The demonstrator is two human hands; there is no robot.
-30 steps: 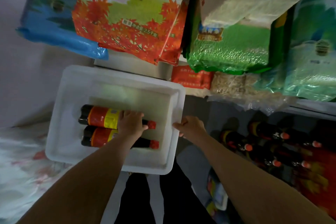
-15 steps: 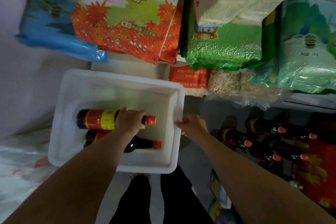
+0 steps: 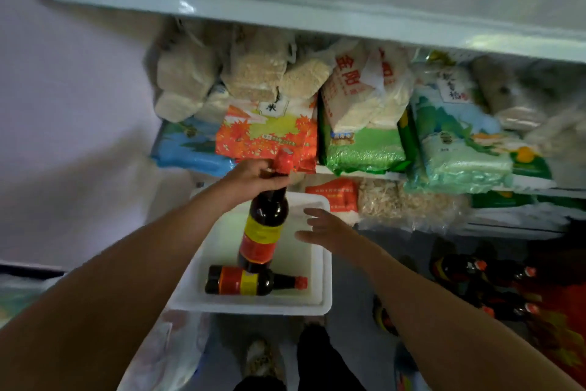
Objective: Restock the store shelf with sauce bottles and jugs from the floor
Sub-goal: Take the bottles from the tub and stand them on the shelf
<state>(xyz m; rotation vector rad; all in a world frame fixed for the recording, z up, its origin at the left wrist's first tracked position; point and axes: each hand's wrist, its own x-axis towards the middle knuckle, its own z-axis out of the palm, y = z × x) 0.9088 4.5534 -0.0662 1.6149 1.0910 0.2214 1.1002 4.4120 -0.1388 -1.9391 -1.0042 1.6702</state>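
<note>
Pretty dim overall, bluish cast. Small glare spot on the front edge of the upper shelf (image 3: pixel 190 7), upper left. Motion blur smearing the frame edges, worst on the bags far right. Wide-angle bend in the shelf lines. Deep shadow lower right over the floor bottles (image 3: pixel 482 282). White tub (image 3: pixel 253 306) brightest, centre sharpest.

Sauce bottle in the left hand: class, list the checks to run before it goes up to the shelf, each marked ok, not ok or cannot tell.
1. Left hand grips the sauce bottle at its neck: ok.
2. Red cap on: ok.
3. Bottle lifted above the white bin: ok.
4. Right hand free to support: ok, open.
5. Space on the top shelf: cannot tell.
6. Second bottle remains in bin: ok.
</note>
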